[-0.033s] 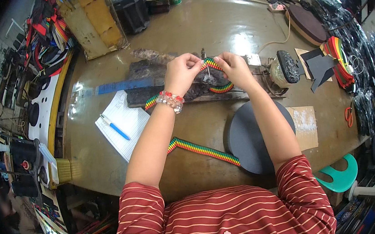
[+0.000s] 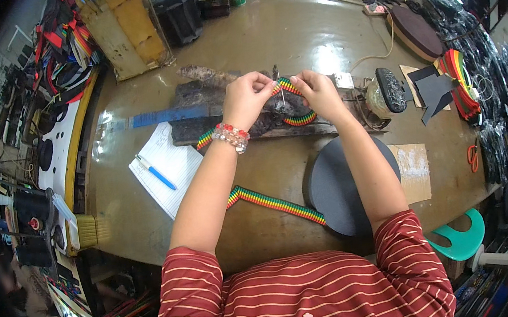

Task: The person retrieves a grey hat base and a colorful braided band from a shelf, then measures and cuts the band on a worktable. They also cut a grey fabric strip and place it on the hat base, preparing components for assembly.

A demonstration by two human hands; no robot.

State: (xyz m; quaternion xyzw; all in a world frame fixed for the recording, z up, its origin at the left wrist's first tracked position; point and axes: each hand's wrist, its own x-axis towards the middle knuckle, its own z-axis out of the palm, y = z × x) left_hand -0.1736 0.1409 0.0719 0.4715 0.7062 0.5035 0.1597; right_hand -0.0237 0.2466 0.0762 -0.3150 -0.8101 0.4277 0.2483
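Over the dark, rough board, my left hand and my right hand pinch a ribbed green, yellow and red striped strip, arched between their fingertips. A thin upright metal pin stands just below the arch; whether the strip touches it I cannot tell. One part of the strip curls below the right hand, and striped pieces also show by my left wrist and along the near table, partly behind my left forearm. Beneath my right forearm lies a dark grey round disc.
Lined paper with a blue pen lies left of my left forearm. Right of the board are a small black-topped device, dark cut pieces, a striped bundle and orange-handled scissors. A cardboard piece sits beside the disc.
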